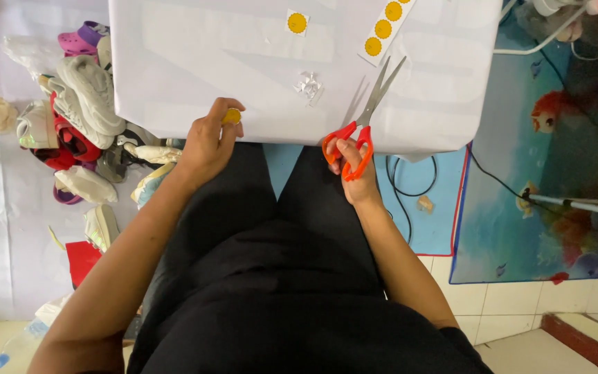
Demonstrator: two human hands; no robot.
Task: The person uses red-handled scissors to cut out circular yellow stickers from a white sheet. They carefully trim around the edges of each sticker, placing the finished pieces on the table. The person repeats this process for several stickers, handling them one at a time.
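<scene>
Left hand point(209, 142) fingers pinch a yellow sticker point(231, 116); right hand point(351, 173) fingers grip orange scissors point(363, 125).

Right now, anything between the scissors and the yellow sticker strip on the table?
Nothing visible. The scissors, held in the right hand, point their open blades at the sticker strip across bare white table covering; the crumpled foil scrap lies off to the left.

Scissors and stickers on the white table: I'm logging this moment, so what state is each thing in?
Scissors: blades open, orange handles in the right hand.
Yellow round sticker: pinched in the left hand.
Sticker strip: flat on the table, three yellow dots showing.
Single sticker square: flat, cut apart from the strip.
Shoes: piled on the floor.
</scene>
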